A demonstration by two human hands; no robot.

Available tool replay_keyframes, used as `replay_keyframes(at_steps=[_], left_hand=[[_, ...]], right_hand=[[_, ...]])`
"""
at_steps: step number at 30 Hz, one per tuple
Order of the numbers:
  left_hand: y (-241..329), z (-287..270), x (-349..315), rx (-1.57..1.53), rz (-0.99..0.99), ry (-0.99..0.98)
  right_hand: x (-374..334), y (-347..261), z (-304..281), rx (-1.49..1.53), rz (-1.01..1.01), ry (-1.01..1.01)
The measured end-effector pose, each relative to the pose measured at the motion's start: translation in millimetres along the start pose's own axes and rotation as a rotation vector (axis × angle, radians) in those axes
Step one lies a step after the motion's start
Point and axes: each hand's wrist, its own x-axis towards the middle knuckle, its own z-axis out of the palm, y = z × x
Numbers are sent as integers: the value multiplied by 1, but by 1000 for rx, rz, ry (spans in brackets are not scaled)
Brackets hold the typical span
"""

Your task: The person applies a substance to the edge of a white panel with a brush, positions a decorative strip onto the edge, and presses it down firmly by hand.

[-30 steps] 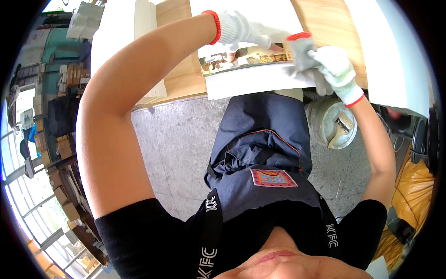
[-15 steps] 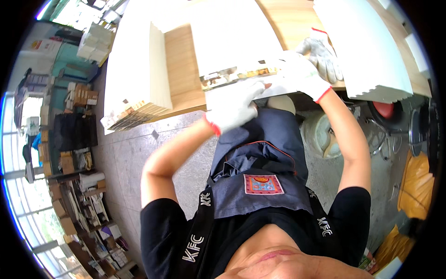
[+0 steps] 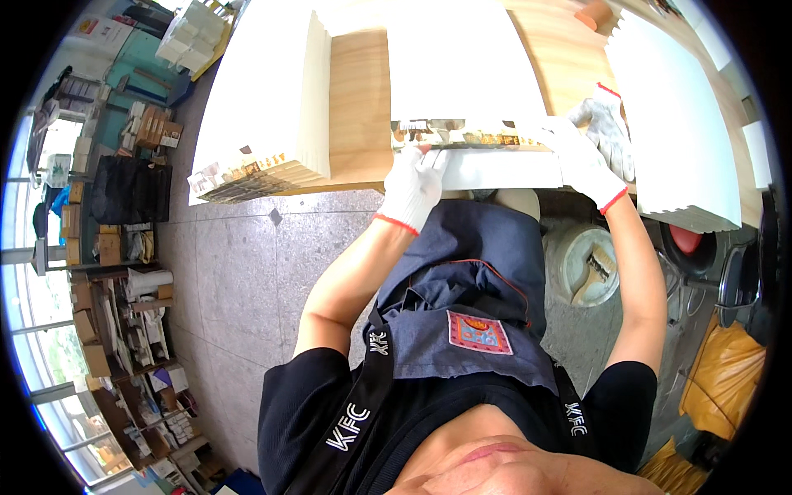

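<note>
A long white sheet [image 3: 466,66] with a colourful printed strip along its near edge lies on the wooden table in front of me. My left hand [image 3: 414,183], in a white glove with a red cuff, is closed at the sheet's near left corner, a fingertip against the printed strip. At the near right corner my right hand [image 3: 582,161], gloved the same way, grips the edge; its fingertips are partly lost in the glare. Below the strip, a plain white panel [image 3: 495,171] shows between my hands. Whether one sheet or several lie here, I cannot tell.
A stack of white sheets with printed ends [image 3: 256,99] stands left, another white stack [image 3: 681,140] right. A loose grey-white glove [image 3: 609,136] lies beside my right hand on the wooden table [image 3: 359,99]. Below sits a round bucket [image 3: 569,285] with a brush [image 3: 596,272] on top.
My left hand has moved from over the apron up to the sheet's left corner. The right hand stays at the right corner. The whole view has shifted a little.
</note>
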Motion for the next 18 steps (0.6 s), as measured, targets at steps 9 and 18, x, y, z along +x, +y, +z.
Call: replay_keyframes(at_steps=[9,18], left_hand=[[10,40,0,-102,-30,-94],[44,49,-34,35,50,-146]], right_hand=[[114,74,-22,936,704,123],[120,84,-24,663,195,-21]])
